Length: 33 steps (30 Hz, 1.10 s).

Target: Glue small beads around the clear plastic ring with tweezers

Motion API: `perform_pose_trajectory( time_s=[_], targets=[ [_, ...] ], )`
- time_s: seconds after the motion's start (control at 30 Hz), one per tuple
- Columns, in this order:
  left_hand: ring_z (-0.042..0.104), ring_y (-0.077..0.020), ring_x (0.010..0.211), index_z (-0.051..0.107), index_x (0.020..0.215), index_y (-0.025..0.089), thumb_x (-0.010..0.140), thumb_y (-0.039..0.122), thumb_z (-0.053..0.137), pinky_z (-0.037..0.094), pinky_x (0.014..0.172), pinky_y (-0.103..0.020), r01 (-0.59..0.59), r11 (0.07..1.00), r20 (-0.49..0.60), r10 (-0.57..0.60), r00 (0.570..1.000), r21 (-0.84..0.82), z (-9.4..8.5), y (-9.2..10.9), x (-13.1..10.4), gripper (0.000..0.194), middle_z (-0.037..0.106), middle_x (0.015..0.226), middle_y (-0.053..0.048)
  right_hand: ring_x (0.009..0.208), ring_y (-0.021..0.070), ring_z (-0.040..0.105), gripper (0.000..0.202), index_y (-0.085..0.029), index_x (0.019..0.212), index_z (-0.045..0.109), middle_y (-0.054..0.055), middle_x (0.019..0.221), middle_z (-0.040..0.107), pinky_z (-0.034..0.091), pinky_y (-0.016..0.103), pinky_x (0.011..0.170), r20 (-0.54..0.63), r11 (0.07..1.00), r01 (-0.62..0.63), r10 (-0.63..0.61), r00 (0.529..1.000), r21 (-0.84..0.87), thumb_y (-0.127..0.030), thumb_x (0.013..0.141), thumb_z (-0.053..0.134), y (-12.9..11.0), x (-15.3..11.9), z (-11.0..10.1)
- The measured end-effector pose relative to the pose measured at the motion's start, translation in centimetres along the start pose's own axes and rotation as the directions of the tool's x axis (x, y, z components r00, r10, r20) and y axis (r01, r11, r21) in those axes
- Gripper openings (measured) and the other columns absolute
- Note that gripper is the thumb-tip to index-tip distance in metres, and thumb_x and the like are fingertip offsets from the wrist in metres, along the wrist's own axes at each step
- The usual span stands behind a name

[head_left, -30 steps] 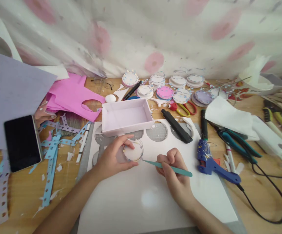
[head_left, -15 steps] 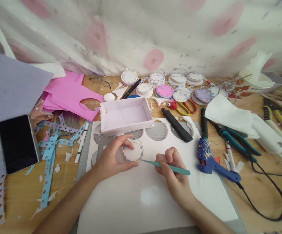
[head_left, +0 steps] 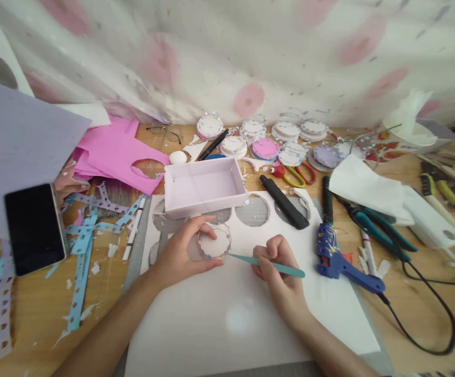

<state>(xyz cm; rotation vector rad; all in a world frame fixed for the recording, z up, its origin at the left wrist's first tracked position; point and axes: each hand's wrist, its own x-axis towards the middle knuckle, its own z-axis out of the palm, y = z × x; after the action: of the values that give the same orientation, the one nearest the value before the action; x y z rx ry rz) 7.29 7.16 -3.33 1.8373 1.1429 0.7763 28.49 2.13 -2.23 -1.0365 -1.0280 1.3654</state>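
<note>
On the white sheet, a thin ring dotted with small coloured pieces lies at the middle. My left hand curves around its left side, with the fingertips at its upper edge and the thumb near its lower edge. Between the thumb and fingers of my right hand is a pair of teal tweezers. The tweezers' tip points left and is at the ring's lower right edge. Whether anything is between the tips is too small to tell.
A lilac open box stands behind the ring, beside a black cutter. A blue glue gun with its cable lies right. Left are a phone and paper strips; decorated discs stand behind.
The view has shifted slightly. Both hands, the ring and the tweezers stay in nearly the same places.
</note>
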Motion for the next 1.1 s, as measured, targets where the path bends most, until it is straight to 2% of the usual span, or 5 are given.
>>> perform_pose_trajectory(
  time_s=[0.23,0.4,0.77,1.1],
  targets=[
    [0.062,-0.0179,0.097,0.043,0.13,0.026,0.071,0.031,0.082,0.049,0.093,-0.031,-0.018,1.0,-0.005,0.018,1.0,-0.004,0.0,0.23,0.08,0.071,0.065,0.1,-0.001,0.053,0.0101,0.023,0.023,-0.025,0.079,0.031,-0.009,0.064,0.028,0.02,0.024,0.049,-0.005,0.999,-0.048,0.048,0.999,0.021,-0.024,0.093,0.049,-0.22,-0.07,0.2],
    [0.063,-0.0186,0.096,0.043,0.13,0.025,0.072,0.03,0.082,0.049,0.092,-0.032,-0.019,1.0,-0.003,0.019,1.0,-0.015,-0.01,0.23,0.1,0.07,0.065,0.101,-0.002,0.053,0.0101,0.023,0.022,-0.025,0.079,0.031,-0.009,0.064,0.028,0.019,0.025,0.048,0.017,0.999,-0.05,0.05,0.999,0.013,-0.024,0.094,0.048,-0.19,-0.08,0.13],
    [0.063,-0.0178,0.097,0.043,0.13,0.024,0.071,0.03,0.082,0.047,0.095,-0.033,-0.022,1.0,-0.001,0.022,1.0,-0.012,0.07,-0.02,0.17,0.071,0.065,0.101,-0.002,0.053,0.0099,0.022,0.022,-0.025,0.079,0.032,-0.009,0.062,0.028,0.018,0.025,0.049,-0.027,0.997,-0.042,0.044,0.999,0.059,-0.023,0.091,0.051,0.16,-0.08,-0.23],
    [0.062,-0.0178,0.098,0.044,0.13,0.025,0.071,0.03,0.082,0.047,0.095,-0.031,-0.038,0.999,-0.007,0.038,0.999,0.011,0.04,0.15,0.14,0.07,0.065,0.101,-0.001,0.052,0.0096,0.025,0.023,-0.025,0.081,0.033,-0.008,0.065,0.031,0.02,0.024,0.048,0.042,1.0,-0.019,0.02,0.999,-0.006,-0.03,0.096,0.049,-0.12,-0.28,0.13]
  ],
)
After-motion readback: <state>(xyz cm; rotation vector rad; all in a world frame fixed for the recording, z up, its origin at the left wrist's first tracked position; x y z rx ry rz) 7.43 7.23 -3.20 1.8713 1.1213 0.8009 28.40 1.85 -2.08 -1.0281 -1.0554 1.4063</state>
